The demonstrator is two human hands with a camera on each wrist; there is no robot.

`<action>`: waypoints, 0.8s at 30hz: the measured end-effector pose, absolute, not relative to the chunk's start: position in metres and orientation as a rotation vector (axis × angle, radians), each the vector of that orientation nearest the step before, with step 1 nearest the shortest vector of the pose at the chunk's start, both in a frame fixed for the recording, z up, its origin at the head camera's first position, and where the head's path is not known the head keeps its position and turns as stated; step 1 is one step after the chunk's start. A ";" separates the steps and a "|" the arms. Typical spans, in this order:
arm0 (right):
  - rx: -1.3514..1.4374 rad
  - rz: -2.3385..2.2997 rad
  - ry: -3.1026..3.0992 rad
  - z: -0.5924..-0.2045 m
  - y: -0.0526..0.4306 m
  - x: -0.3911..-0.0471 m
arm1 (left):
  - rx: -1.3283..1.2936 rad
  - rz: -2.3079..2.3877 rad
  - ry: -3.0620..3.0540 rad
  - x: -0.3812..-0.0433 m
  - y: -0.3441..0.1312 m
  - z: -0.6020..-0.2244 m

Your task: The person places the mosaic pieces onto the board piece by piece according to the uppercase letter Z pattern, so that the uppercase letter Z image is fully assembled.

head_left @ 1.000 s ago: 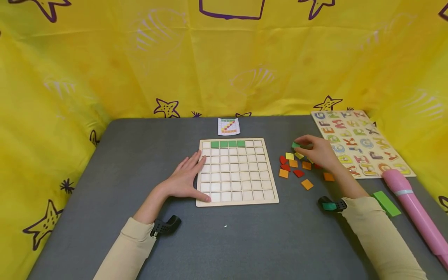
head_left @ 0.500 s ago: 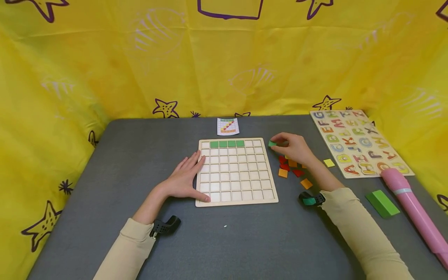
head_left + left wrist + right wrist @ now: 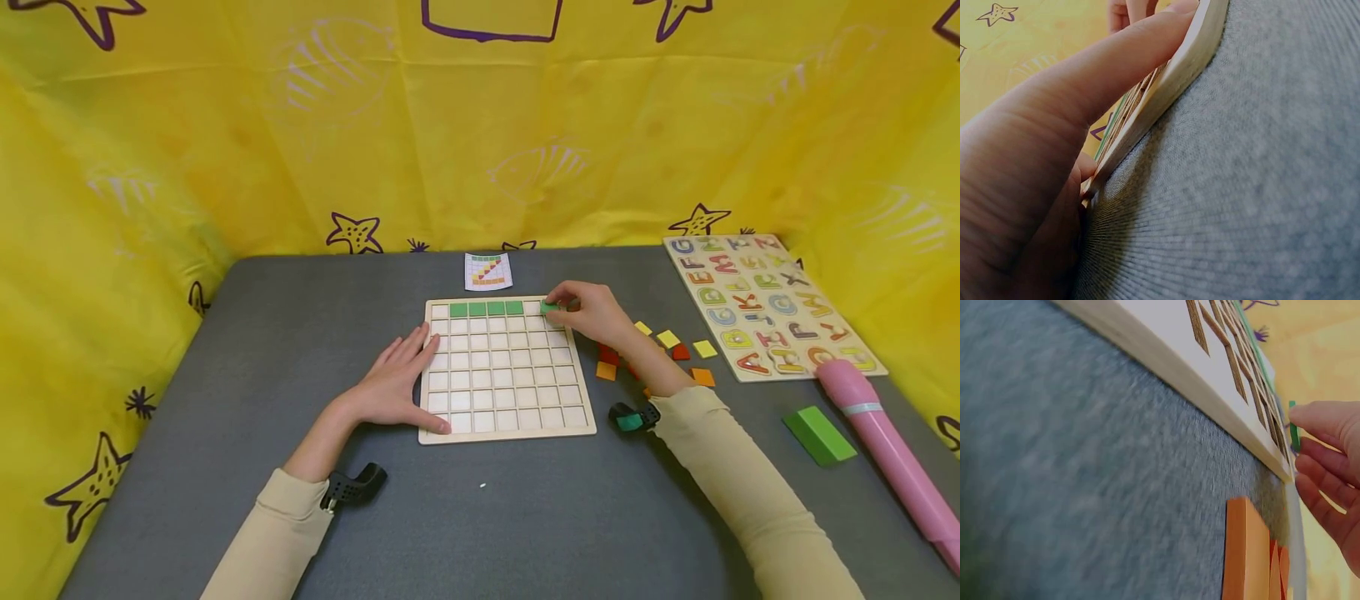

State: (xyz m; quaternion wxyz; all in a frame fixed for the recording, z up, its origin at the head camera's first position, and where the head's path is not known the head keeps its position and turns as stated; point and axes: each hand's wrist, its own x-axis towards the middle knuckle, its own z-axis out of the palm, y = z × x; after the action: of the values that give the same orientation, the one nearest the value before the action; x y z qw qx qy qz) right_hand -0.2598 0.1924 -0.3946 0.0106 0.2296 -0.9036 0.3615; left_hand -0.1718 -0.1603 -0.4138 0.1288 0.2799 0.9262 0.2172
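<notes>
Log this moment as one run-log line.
right hand: pinches green tile over grid board top row, beside the green tiles there | left hand: rests flat on board's left edge | loose tiles: right of board

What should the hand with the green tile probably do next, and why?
Probably lower the green tile into an empty top-row cell of the grid board. The right hand pinches it over that row, next to four green tiles, while the left hand rests on the board's edge.
</notes>
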 end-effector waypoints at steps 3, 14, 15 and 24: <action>0.775 1.079 -2.801 -0.395 0.187 -0.264 | 0.817 0.634 2.696 -0.172 -0.160 -0.414; 0.868 1.041 -2.800 -0.397 0.173 -0.271 | 0.826 0.654 2.696 -0.170 -0.160 -0.412; 0.872 1.042 -2.800 -0.397 0.172 -0.271 | 0.829 0.664 2.694 -0.170 -0.159 -0.412; 0.924 1.053 -2.781 -0.399 0.173 -0.271 | 0.827 0.655 2.705 -0.171 -0.160 -0.413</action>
State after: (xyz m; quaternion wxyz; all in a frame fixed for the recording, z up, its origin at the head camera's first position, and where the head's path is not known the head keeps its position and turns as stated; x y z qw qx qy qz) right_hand -0.2709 0.1726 -0.3989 0.0136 0.2966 -0.8930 0.3382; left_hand -0.1705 -0.1602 -0.4134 0.1187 0.2828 0.9251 0.2241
